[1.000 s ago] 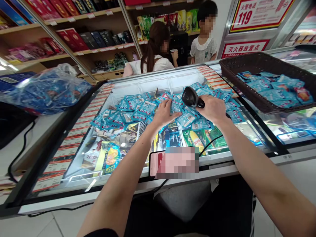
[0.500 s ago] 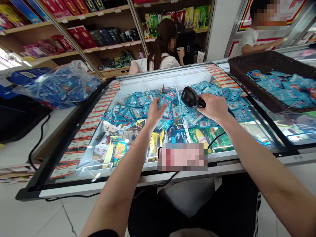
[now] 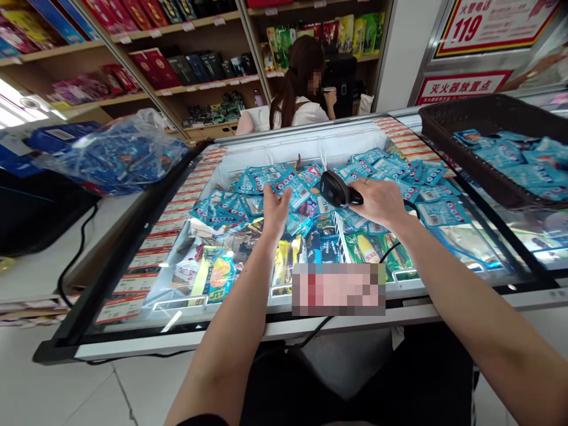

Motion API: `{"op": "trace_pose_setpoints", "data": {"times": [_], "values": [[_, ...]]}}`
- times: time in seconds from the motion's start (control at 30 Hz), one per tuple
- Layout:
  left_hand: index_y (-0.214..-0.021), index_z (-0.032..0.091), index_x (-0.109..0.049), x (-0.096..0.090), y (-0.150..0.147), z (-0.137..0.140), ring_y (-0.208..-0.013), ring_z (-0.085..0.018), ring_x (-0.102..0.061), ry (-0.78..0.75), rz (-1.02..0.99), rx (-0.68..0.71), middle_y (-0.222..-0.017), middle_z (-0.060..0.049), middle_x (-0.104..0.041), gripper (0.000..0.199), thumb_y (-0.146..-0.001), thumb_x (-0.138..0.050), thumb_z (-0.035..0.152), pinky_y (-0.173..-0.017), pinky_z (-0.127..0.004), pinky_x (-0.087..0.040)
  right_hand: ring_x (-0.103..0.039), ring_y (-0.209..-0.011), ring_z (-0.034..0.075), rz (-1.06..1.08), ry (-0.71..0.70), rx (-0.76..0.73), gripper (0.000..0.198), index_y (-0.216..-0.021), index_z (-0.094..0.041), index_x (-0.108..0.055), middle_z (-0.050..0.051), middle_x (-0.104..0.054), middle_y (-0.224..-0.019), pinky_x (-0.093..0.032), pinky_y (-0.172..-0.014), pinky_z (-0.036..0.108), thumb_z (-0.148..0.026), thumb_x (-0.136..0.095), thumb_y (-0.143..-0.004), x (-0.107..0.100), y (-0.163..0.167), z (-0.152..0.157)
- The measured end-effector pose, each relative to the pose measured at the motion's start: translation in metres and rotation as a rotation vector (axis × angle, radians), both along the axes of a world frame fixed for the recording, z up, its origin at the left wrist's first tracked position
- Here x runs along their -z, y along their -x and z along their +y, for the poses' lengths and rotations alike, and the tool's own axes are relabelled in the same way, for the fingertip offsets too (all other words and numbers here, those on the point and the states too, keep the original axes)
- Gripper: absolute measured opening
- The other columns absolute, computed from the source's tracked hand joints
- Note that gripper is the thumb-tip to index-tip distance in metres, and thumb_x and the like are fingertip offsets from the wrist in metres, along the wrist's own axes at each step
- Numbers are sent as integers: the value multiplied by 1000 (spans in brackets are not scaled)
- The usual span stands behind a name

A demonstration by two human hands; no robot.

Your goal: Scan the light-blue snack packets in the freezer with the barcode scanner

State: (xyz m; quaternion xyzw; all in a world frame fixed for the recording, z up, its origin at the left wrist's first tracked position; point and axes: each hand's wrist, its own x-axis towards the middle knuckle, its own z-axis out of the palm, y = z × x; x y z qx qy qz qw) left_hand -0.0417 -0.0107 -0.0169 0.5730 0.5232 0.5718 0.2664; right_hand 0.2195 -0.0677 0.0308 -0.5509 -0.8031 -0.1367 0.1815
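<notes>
My right hand (image 3: pixel 379 202) is wrapped round the handle of a black handheld barcode scanner (image 3: pixel 333 189), whose head faces left. Its cable runs down past my wrist. Just left of the scanner, my left hand (image 3: pixel 276 212) grips a light-blue snack packet (image 3: pixel 298 190) near its left edge, with the printed barcode side up. Many similar blue packets (image 3: pixel 217 207) lie in a loose layer over the glass top of the chest freezer (image 3: pixel 133 340), around and beyond both hands. Part of the gripped packet is hidden by my thumb and fingers.
A dark brown basket (image 3: pixel 444 127) with more blue packets stands at the right. A clear plastic bag (image 3: pixel 133 151) of blue packets lies at the left. A blurred-out flat object (image 3: pixel 339 290) rests on the front edge. Someone (image 3: pixel 302 89) sits beyond the freezer, before shelves.
My left hand and the packet shift slightly, the packet turning flatter toward the scanner. The scanner has moved a little left and down relative to the freezer. The view has swung slightly.
</notes>
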Motion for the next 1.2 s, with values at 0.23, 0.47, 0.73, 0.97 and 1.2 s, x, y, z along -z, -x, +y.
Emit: {"op": "trace_pose_setpoints", "data": {"times": [0.23, 0.47, 0.73, 0.97, 1.2], "values": [[-92, 22, -39, 3, -5, 0, -52, -7, -29, -11, 4, -11, -61, 7, -23, 45, -75, -57, 59, -49, -21, -32, -58, -81, 21, -33, -11, -75, 31, -107, -21, -61, 6, -66, -91, -29, -64, 30, -40, -47, -86, 1, 5, -4], [-103, 22, -40, 4, -7, -2, -51, -7, -27, -56, 33, 17, -60, 7, -23, 52, -75, -53, 63, -48, -23, -28, -58, -80, 20, -48, -18, -96, 31, -105, -22, -60, 5, -65, -90, -28, -64, 30, -40, -46, -86, 4, 6, -4], [-107, 21, -40, 4, -6, -3, -53, -8, -28, -38, 36, 6, -61, 7, -23, 56, -74, -53, 65, -51, -23, -30, -57, -80, 19, -44, -5, -106, 31, -107, -22, -61, 5, -65, -91, -28, -64, 30, -39, -47, -85, 4, 5, -5], [-113, 20, -38, 3, -7, -4, -53, -7, -26, -15, 27, -11, -62, 7, -25, 64, -72, -52, 68, -49, -22, -26, -57, -79, 19, -39, -13, -129, 32, -106, -21, -62, 5, -66, -90, -28, -63, 30, -41, -47, -86, 4, 8, -6], [-107, 20, -40, 6, -5, -2, -52, -7, -28, -38, 62, -27, -62, 6, -25, 57, -75, -50, 66, -49, -22, -25, -58, -81, 20, -56, -12, -147, 32, -107, -21, -61, 6, -66, -93, -28, -63, 30, -42, -48, -86, 4, 9, -7]]}}
